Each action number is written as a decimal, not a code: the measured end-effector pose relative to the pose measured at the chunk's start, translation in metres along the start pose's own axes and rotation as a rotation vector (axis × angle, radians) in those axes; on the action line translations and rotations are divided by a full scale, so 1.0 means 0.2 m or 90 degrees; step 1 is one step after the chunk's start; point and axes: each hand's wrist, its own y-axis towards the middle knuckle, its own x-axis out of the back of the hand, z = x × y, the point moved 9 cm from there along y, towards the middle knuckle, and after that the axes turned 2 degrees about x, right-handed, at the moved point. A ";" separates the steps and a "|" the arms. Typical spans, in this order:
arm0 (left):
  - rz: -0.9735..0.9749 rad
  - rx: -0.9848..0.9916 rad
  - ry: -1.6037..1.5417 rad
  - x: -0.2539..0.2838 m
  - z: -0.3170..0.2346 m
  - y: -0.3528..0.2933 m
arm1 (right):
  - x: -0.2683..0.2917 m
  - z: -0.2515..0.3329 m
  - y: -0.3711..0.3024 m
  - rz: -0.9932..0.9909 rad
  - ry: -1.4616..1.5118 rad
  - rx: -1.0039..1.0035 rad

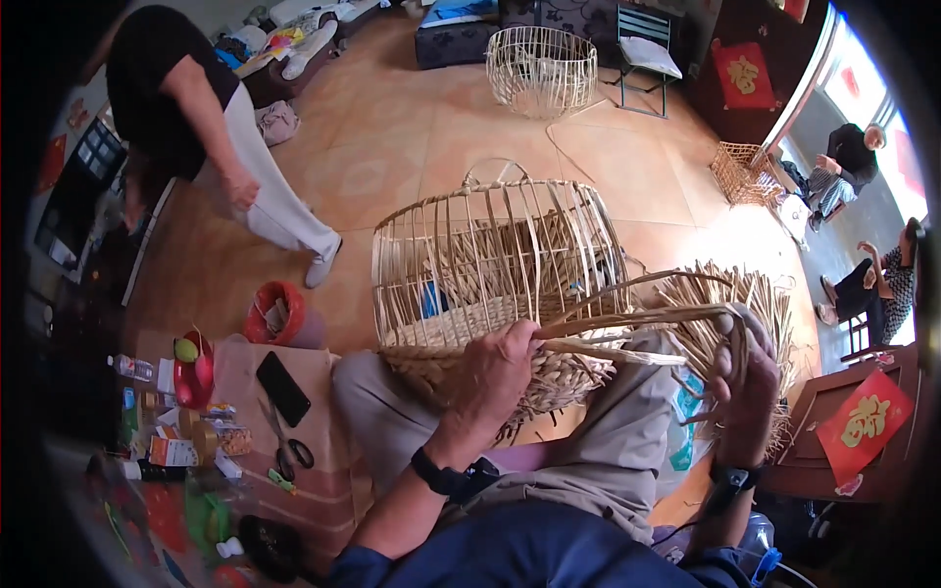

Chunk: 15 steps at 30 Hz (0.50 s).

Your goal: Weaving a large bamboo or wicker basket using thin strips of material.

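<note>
A large half-woven basket [446, 331] lies on its side against my knees, its bare ribs pointing away and its braided part close to me. Over its near right edge stretches a bunch of dried plant stalks [627, 319]. My left hand [495, 372] pinches one end of the stalks beside the weave. At the other end my right hand [747, 367] is closed around them, with some stalks looping over its fingers. Beside my right knee stands a thick bundle of loose dried stalks [774, 304], partly hidden by that hand.
At my left, a cloth-covered surface [333, 470] bears scissors [284, 446], a phone [283, 388] and small packages. A red bin [274, 314] stands beyond. Someone in a black top [162, 93] walks at the left. Another basket frame [542, 73] and a folding chair [647, 59] stand farther off.
</note>
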 end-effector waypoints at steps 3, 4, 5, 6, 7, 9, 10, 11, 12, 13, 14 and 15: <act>0.002 0.007 0.000 0.01 -0.02 0.01 | -0.01 0.21 -0.09 -0.207 -0.398 0.016; 0.001 0.023 0.006 0.03 0.00 0.00 | 0.08 0.24 -0.10 -0.242 -0.065 0.059; -0.002 0.030 0.010 0.04 0.02 0.00 | 0.23 0.32 -0.09 -0.268 0.267 0.099; -0.011 0.018 0.008 0.04 -0.01 0.01 | 0.14 0.43 -0.08 0.143 0.499 -0.006; -0.010 -0.007 -0.006 0.02 -0.06 0.04 | -0.14 0.58 -0.08 0.214 0.645 0.104; -0.010 0.001 -0.014 0.02 -0.07 0.03 | 0.00 0.57 -0.12 0.097 0.637 0.122; -0.017 0.032 0.005 0.03 0.00 0.01 | -0.02 0.41 -0.06 0.103 0.664 0.108; -0.017 0.022 0.004 0.01 0.00 0.02 | -0.17 0.15 -0.03 0.033 0.140 -0.026; -0.035 0.020 0.013 0.00 0.04 0.00 | -0.20 -0.09 0.00 -0.033 -0.371 -0.161; -0.046 0.006 0.002 -0.01 0.02 -0.01 | -0.25 -0.29 -0.02 -0.013 -0.421 -0.324; -0.049 0.015 -0.008 -0.01 0.00 -0.02 | -0.30 -0.41 -0.01 0.011 -0.461 -0.304; -0.051 0.010 0.005 0.01 -0.01 -0.03 | -0.34 -0.56 0.02 0.048 -0.491 -0.285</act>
